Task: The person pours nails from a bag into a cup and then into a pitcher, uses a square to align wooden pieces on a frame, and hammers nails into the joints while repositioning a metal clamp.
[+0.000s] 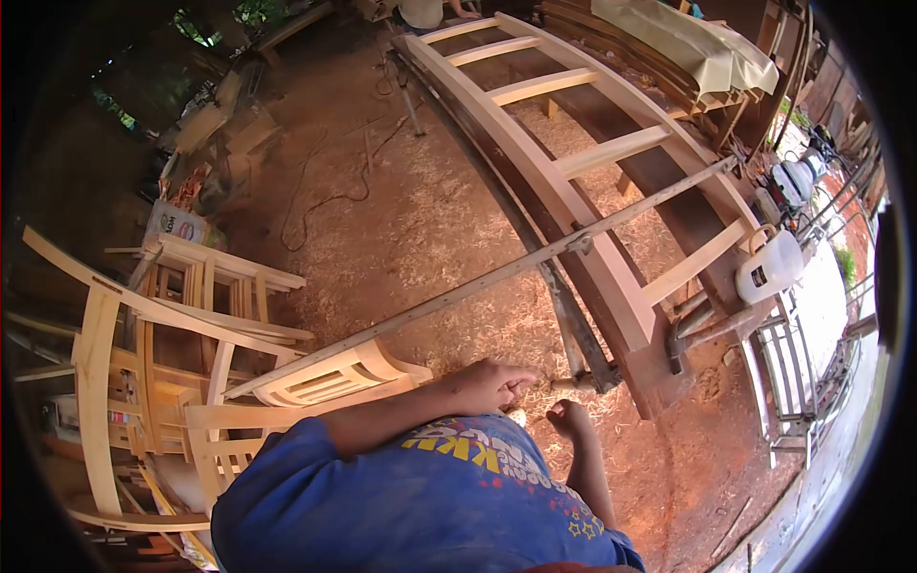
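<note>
My left hand (501, 385) is in front of my blue shirt (401, 487), its fingers bent and close together; whatever it may hold is hidden. Just right of it, my right hand (570, 418) is curled into a fist, with its contents unclear. A pale wooden handle (571, 383) at the end of a metal clamp bar (565, 320) lies just beyond both hands, near my left fingertips. Above and to the right, a ladder-like wooden frame (535, 143) rests on dark beams. A long metal bar (458, 294) crosses over the frame.
Wooden frames (95, 382) and a slatted curved panel (330, 377) stand at the left. A white plastic jug (770, 267) is by the frame's right end. Shavings and a cord (330, 201) lie on the dirt floor (382, 248). Another person (420, 11) is at the far end.
</note>
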